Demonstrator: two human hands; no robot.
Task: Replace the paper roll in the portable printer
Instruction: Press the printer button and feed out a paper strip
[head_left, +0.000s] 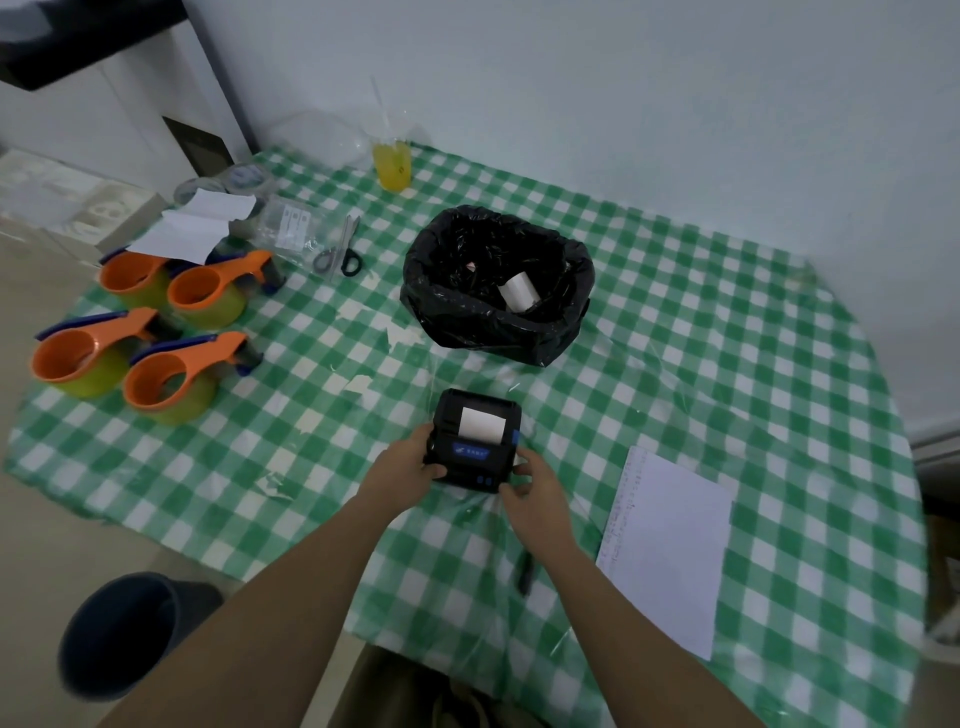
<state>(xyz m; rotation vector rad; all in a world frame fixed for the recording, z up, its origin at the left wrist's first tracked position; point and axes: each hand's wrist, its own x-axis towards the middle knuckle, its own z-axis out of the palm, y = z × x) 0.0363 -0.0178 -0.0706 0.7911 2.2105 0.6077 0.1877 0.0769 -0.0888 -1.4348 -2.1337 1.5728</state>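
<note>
A small black portable printer (470, 452) with a blue label sits on the green checked tablecloth (675, 364) near the front middle. White paper (482, 422) shows on its top. My left hand (410, 460) grips the printer's left side. My right hand (535, 483) holds its right front corner, next to a blue tab. Behind the printer, a white paper roll (519, 291) lies inside a basket lined with a black bag (467, 317).
Several orange tape dispensers (156, 332) stand at the left. Scissors (340, 249), a clear packet and white paper sheets lie behind them. A yellow drink cup (392, 163) stands at the back. A white notepad (670, 545) and a dark pen (525, 571) lie at the right front.
</note>
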